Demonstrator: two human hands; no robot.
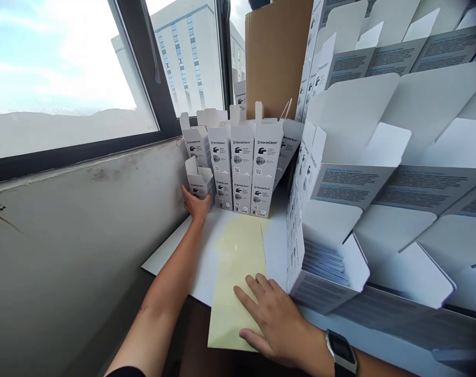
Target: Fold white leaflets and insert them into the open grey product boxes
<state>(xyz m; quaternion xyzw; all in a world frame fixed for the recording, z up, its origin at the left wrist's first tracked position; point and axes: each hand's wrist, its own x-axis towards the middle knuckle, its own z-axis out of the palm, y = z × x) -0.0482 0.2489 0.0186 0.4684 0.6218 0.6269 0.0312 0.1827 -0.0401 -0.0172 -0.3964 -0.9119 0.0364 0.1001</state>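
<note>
My left hand (197,203) reaches to the far left of the white board and grips a small open-topped carton (200,183), thumb and fingers on its two sides. That carton stands at the left end of a row of printed white cartons (242,152), stacked two high with their flaps up. My right hand (267,317) lies with fingers spread over a pale yellow sheet (238,262), holding nothing. A watch (341,350) is on my right wrist.
Many larger open cartons (351,183) are piled on the right; the nearest holds a stack of papers (326,264). A brown cardboard box (277,57) stands behind the row. On the left are a grey wall (84,235) and a window frame (159,68). The white board's (175,251) near edge shows.
</note>
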